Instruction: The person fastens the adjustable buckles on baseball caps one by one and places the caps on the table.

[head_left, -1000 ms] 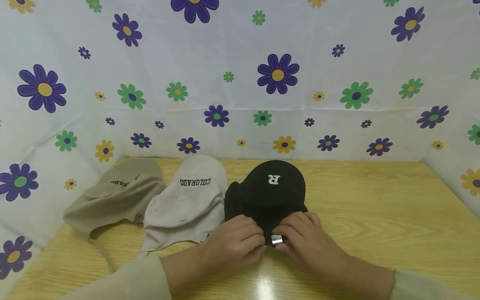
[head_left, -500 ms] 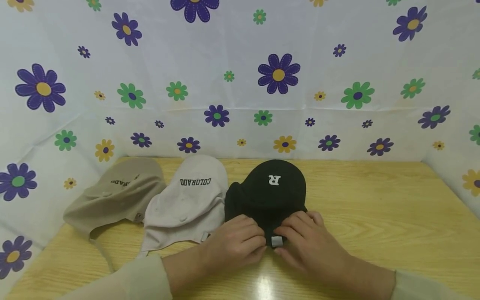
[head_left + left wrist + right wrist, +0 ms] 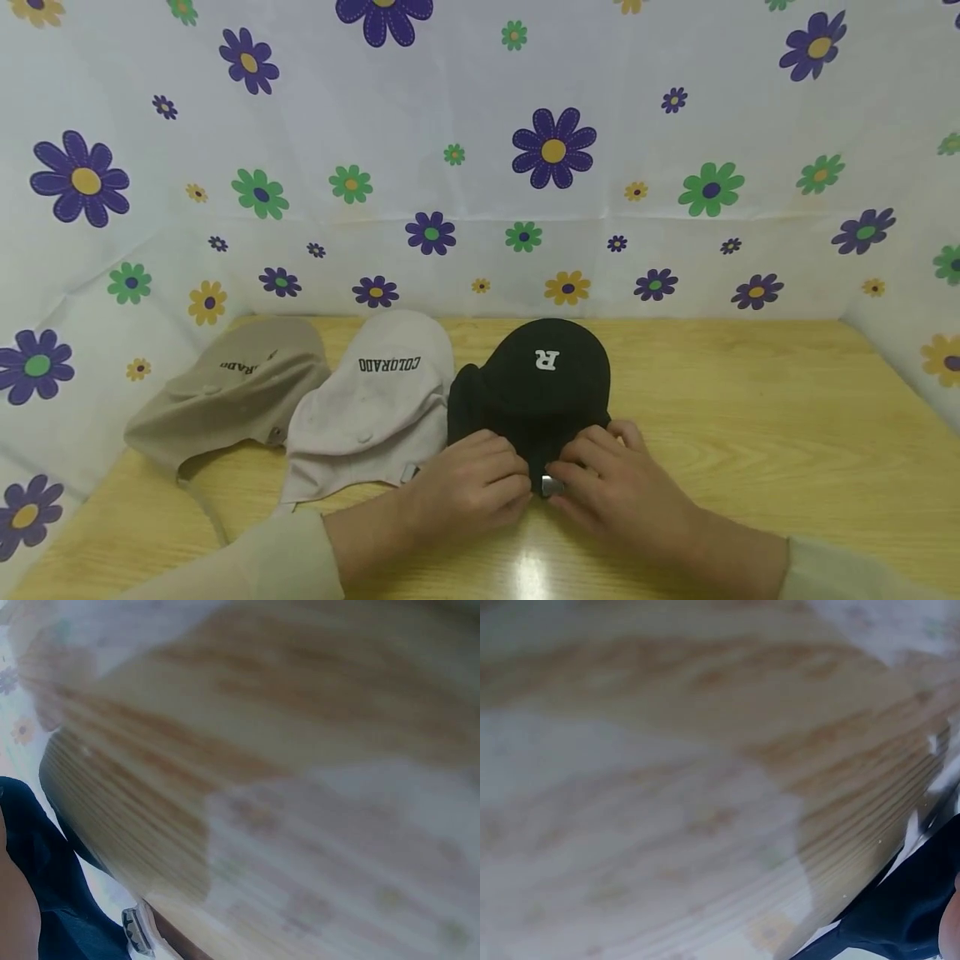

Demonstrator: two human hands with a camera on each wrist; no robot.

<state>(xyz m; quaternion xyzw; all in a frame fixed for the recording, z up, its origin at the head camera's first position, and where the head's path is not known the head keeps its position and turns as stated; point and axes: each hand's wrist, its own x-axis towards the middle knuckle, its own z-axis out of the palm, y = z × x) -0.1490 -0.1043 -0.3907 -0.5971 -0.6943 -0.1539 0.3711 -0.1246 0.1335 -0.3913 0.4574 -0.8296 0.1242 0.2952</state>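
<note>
A black baseball cap (image 3: 566, 379) with a white letter R lies on the table, its strap side toward me. My left hand (image 3: 476, 482) grips the near left edge of this cap, fingers curled. My right hand (image 3: 626, 483) pinches its strap beside the silver metal buckle (image 3: 552, 485). Thumb and forefinger sit close to that buckle, and the other fingers bend over the fabric. Dark cap fabric (image 3: 71, 915) and the buckle show at the lower left of the left wrist view. In the right wrist view, cap fabric (image 3: 900, 911) fills the lower right corner.
A pale pinkish-grey cap (image 3: 375, 417) marked COLORADO lies left of the black one, close to it. Farther left is a khaki cap (image 3: 232, 392), its strap hanging toward the near left. The wooden table (image 3: 750, 417) is backed by a flower-printed cloth (image 3: 480, 100).
Both hands keep their hold on the black cap. The right fingers shift slightly at the strap, and the buckle tilts a little, its shine changing. The other caps stay put.
</note>
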